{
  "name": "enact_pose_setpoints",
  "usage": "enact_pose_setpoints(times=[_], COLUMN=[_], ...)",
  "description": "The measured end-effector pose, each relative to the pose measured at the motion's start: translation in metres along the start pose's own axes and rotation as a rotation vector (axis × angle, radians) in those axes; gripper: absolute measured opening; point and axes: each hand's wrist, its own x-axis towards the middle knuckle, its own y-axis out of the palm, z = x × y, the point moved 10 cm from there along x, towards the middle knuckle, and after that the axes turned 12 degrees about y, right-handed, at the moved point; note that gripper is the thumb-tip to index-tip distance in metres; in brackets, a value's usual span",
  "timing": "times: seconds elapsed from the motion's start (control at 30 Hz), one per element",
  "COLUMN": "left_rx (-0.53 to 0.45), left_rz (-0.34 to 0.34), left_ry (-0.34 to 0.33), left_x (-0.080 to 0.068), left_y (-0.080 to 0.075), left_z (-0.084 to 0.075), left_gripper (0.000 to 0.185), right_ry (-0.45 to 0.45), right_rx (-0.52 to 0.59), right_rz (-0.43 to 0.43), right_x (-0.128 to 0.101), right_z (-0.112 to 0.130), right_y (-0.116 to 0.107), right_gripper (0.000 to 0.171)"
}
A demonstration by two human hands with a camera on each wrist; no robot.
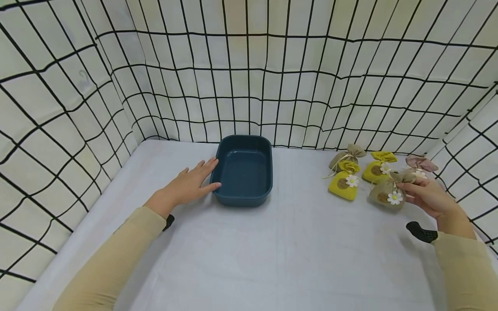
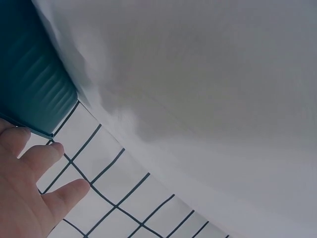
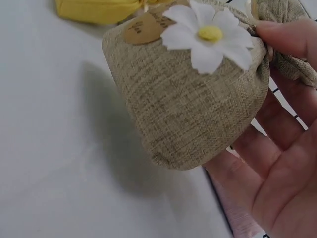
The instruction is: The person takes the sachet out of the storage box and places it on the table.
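My right hand (image 1: 429,198) pinches a beige cloth drawstring pouch (image 3: 193,94) by its gathered neck, thumb on the near side. A white daisy (image 3: 210,37) and a brown tag decorate the pouch, and its shadow falls on the white cloth beneath. My left hand (image 1: 191,181), fingers spread and fairly straight, lies at the left rim of a dark teal rectangular basin (image 1: 243,201). In the left wrist view its fingertips meet the edge of the basin's ribbed wall (image 2: 37,74). The basin's inside shows only its bare floor.
Close to the right hand lie two yellow pouches, one in front (image 1: 343,190) and one behind (image 1: 371,170), another beige pouch (image 1: 338,160) and a pink pouch (image 1: 422,163). Black wire grid panels (image 1: 249,86) border the white-covered table (image 1: 288,255) at the back and both sides.
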Motion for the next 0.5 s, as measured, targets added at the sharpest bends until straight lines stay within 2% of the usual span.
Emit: enact_pose_setpoints(times=[0.13, 0.33, 0.5], left_rx=[0.001, 0.003, 0.002], left_rz=[0.000, 0.004, 0.003], left_ry=[-0.002, -0.002, -0.004], left_x=[-0.001, -0.002, -0.002], left_y=[0.001, 0.003, 0.002], left_z=[0.002, 0.003, 0.002], left_gripper=[0.085, 0.085, 0.085], right_ry=[-0.003, -0.014, -0.001], right_rx=[-0.048, -0.023, -0.029], right_rz=[0.011, 0.067, 0.065], right_x=[0.005, 0.008, 0.008], right_z=[-0.005, -0.009, -0.010], right_y=[0.003, 0.011, 0.011], right_gripper=[0.037, 0.038, 0.039])
